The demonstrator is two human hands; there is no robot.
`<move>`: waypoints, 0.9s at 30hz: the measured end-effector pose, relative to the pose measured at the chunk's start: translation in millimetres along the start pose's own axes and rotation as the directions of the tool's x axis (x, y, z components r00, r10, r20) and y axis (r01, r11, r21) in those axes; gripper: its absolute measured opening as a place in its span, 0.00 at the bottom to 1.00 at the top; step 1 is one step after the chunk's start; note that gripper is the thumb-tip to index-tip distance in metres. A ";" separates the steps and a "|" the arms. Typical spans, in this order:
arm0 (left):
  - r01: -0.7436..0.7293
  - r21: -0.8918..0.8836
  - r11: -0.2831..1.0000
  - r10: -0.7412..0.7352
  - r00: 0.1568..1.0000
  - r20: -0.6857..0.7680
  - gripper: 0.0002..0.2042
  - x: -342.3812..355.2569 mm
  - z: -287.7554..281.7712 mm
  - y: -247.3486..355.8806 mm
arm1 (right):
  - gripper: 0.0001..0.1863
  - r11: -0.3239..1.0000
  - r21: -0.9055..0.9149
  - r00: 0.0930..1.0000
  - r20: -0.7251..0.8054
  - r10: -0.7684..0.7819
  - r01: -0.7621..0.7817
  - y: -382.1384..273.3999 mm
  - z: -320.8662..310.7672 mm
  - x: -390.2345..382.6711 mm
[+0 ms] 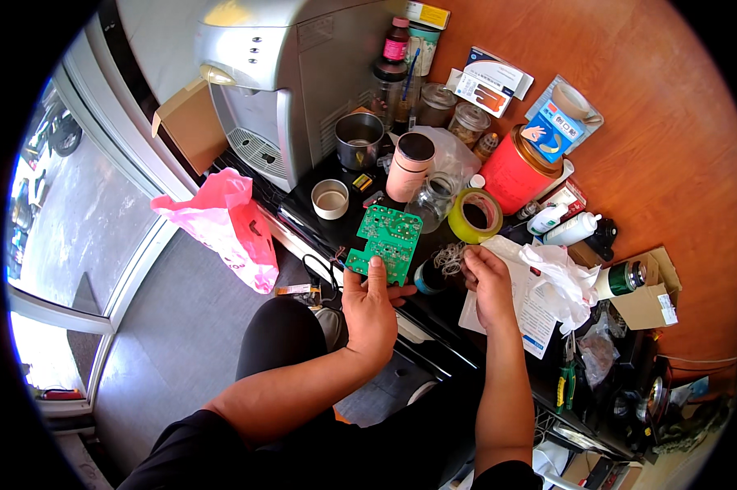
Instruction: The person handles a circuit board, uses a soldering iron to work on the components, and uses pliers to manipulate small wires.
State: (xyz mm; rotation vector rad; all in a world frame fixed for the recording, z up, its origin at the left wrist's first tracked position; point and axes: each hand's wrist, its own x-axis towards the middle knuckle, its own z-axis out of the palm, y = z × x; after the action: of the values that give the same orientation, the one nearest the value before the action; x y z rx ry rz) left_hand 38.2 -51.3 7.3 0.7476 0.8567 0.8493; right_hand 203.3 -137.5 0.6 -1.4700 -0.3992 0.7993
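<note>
Well left of the yellow tape roll [459, 222], a white-framed glass door [58, 313] borders the grey floor [173, 302], and a pink plastic bag [238, 233] slumps nearer. Up-left of the roll, a silver dispenser [311, 82] rises beside the black table [346, 232]; a steel pot [359, 152], pink flask [407, 178] and glass jar [431, 204] crowd toward the roll. Up-right stands a red canister [511, 167] by the orange-brown wall [646, 139]; down-right lies a crumpled white bag [564, 282].

The table's front edge slants from left of the roll to below it, the floor stretching from there to the door. Down-left of the roll, the left hand [370, 314] grasps the green circuit board [391, 238] by its lower edge, raised near the table's edge. A gap separates it from the right hand [491, 282], just below the roll, fingers pinched beside a tangled pale strand [448, 260]; whether they grasp it cannot be told.
</note>
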 end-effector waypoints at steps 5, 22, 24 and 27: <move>0.074 0.012 0.997 -0.074 0.997 -0.011 0.13 -0.2 -2.9 3.0 | 0.07 0.995 0.084 0.998 0.000 0.060 -0.060 1.8 -5.6 -1.9; 0.174 -0.035 0.984 -0.167 0.976 0.141 0.13 -12.0 -18.3 13.1 | 0.13 0.857 0.506 0.985 0.078 -0.156 0.096 -24.1 28.0 -53.6; 0.208 -0.080 0.975 -0.194 0.968 0.157 0.13 -15.3 -15.4 18.8 | 0.12 0.887 0.426 0.978 0.022 -0.208 0.179 -17.0 36.5 -64.1; 0.239 -0.077 0.968 -0.223 0.958 0.179 0.13 -17.5 -16.4 22.4 | 0.11 0.872 0.420 0.963 -0.019 -0.270 0.253 -10.0 45.9 -75.6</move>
State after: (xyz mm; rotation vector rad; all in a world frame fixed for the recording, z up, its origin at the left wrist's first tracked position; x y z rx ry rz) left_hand 10.0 -52.5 24.2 0.6098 0.7286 0.6053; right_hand 122.0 -155.6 32.0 -0.9728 -0.4171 0.6466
